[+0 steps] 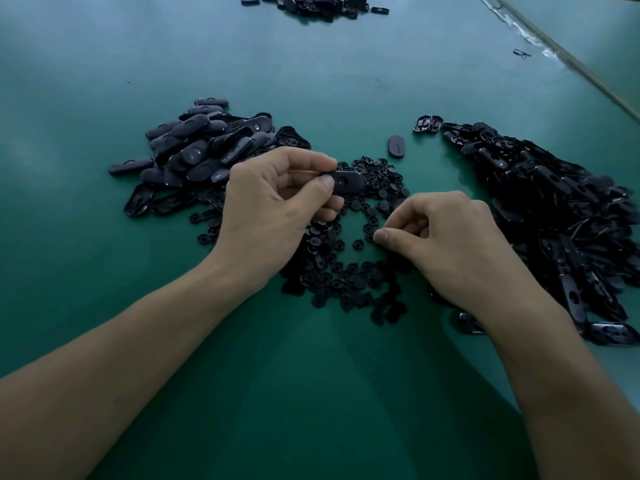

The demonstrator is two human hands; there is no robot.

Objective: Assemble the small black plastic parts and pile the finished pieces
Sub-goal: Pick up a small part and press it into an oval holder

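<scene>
Pinching oval piece [348,181] in left hand [270,209] fingers; pressing right hand [450,244] fingers together, contents untellable. Working among round discs [346,271], between left pile [201,150] and right heap [554,209]; leaving near bench [311,393] open.

Far pile [311,6] partly beyond the top edge; anything pinched by the right hand [450,247] indiscernible.

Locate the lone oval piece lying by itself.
Head view: the lone oval piece lies on the green table just right of centre, beyond the round parts heap, left of the right pile.
</scene>
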